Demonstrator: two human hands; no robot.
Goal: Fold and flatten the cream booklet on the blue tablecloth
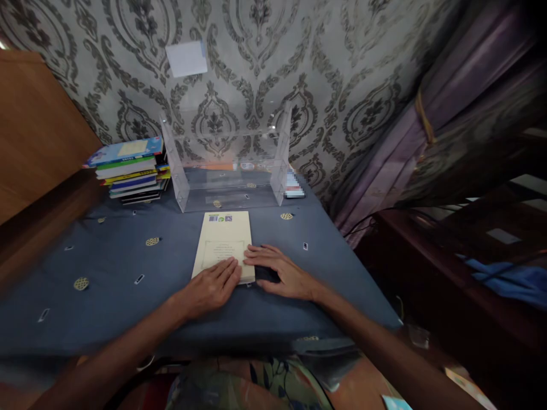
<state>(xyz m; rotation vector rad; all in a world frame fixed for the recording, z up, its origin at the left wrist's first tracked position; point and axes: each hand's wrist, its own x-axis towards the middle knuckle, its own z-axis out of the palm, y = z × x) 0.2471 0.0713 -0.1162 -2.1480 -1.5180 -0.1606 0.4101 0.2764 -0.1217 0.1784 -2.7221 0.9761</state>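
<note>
The book [226,232] pointed longways at the see-through rack [279,162] — left grip [215,286] flat, right grip [287,274] spread — with wide tabletop [113,259] leftward.

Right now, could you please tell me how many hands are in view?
2. The left hand lies partly over the lower part of the cream book; the right hand is at the book's right edge. No others show.
</note>
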